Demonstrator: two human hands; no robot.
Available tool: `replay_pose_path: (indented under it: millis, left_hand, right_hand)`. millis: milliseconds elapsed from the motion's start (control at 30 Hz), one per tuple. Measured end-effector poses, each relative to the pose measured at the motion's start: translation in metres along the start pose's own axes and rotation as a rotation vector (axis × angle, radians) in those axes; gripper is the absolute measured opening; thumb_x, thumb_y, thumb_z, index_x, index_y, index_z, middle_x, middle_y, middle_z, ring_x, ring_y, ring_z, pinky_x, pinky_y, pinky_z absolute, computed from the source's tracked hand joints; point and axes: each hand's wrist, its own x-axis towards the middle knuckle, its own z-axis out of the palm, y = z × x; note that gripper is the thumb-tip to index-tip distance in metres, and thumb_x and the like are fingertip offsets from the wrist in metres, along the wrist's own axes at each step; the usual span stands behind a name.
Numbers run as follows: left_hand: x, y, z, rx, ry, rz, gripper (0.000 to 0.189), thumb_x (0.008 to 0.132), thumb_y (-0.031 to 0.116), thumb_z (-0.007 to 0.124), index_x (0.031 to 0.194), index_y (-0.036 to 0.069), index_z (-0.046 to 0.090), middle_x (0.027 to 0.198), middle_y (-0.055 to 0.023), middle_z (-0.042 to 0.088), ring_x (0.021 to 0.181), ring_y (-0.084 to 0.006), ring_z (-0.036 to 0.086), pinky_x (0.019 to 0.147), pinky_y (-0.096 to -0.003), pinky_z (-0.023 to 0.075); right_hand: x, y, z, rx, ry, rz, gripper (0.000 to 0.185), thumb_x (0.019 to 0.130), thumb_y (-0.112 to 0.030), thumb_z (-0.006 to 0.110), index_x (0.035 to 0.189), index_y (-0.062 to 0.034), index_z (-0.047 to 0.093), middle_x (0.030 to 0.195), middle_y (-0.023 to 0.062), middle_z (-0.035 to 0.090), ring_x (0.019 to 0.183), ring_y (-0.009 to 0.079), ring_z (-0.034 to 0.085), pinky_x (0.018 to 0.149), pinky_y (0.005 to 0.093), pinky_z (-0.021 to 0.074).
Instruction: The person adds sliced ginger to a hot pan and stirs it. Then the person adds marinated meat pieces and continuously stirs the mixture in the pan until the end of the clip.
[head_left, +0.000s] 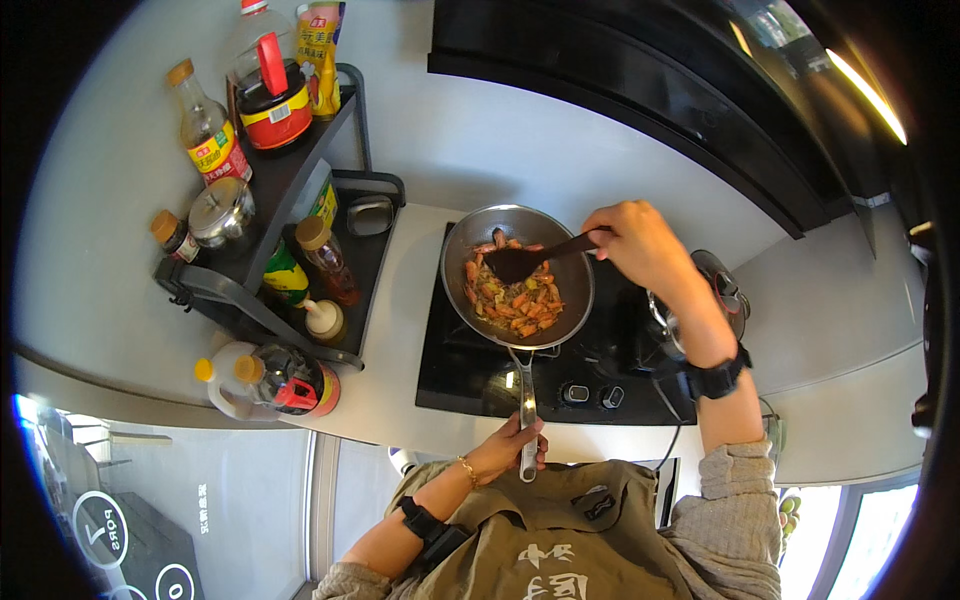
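A deep frying pan (573, 300) sits on the black stovetop, its long metal handle (528, 382) pointing towards me. My left hand (512, 448) is closed around the end of that handle. Orange-red shrimp pieces (529, 307) lie in the pan among small yellowish bits and some liquid. Above the pan's right rim, my right hand (637, 244) grips a dark brown spatula (517, 264). The spatula's broad head rests among the shrimp at the upper left and hides some of them.
The black gas hob (480, 390) has two knobs (594, 395) at its front. On its right stands a pot with a glass lid (724, 289). To the left, a dark two-tier rack (300, 195) holds sauce bottles and jars; large bottles (289, 379) stand beside it. A range hood (622, 97) overhangs.
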Motion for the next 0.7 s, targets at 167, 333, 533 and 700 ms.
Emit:
replay_pose_path:
  millis: [167,333,533,700]
  left_hand:
    - [0.002,0.0,-0.001,-0.009,-0.01,-0.01,0.027,0.108,0.032,0.054,0.12,0.012,0.04,0.095,-0.0063,0.062,0.081,-0.017,0.064,0.076,-0.0361,0.0588]
    - [0.0,0.004,0.0,0.094,0.016,-0.031,0.029,0.108,0.037,0.052,0.12,0.013,0.041,0.096,-0.0057,0.063,0.08,-0.0175,0.065,0.074,-0.0347,0.0585]
    - [-0.001,0.003,0.0,0.094,-0.008,-0.009,0.028,0.109,0.037,0.05,0.12,0.013,0.041,0.096,-0.0064,0.063,0.08,-0.0174,0.066,0.074,-0.0346,0.0584]
    - [-0.003,0.006,0.001,0.116,0.019,-0.019,0.025,0.11,0.035,0.049,0.118,0.013,0.042,0.096,-0.0074,0.063,0.081,-0.0179,0.065,0.076,-0.036,0.0582]
  right_hand:
    - [-0.038,0.021,-0.005,-0.071,0.018,-0.122,0.033,0.085,0.007,0.059,0.113,-0.0016,0.074,0.086,0.0198,0.07,0.078,0.0355,0.067,0.074,0.0402,0.0539]
    - [-0.101,0.04,0.005,-0.334,-0.038,-0.195,0.049,0.079,0.008,0.059,0.121,-0.01,0.075,0.091,0.0142,0.063,0.088,0.0328,0.063,0.078,0.0415,0.0531]
    - [-0.167,0.034,0.041,-0.25,-0.164,-0.006,0.038,0.088,-0.019,0.073,0.125,-0.0134,0.07,0.089,0.0098,0.057,0.079,0.0283,0.066,0.066,0.0406,0.0544]
    - [-0.177,0.029,0.018,-0.107,0.03,0.04,0.033,0.086,-0.006,0.072,0.118,-0.0125,0.075,0.086,0.0113,0.058,0.066,0.0307,0.064,0.061,0.0408,0.0532]
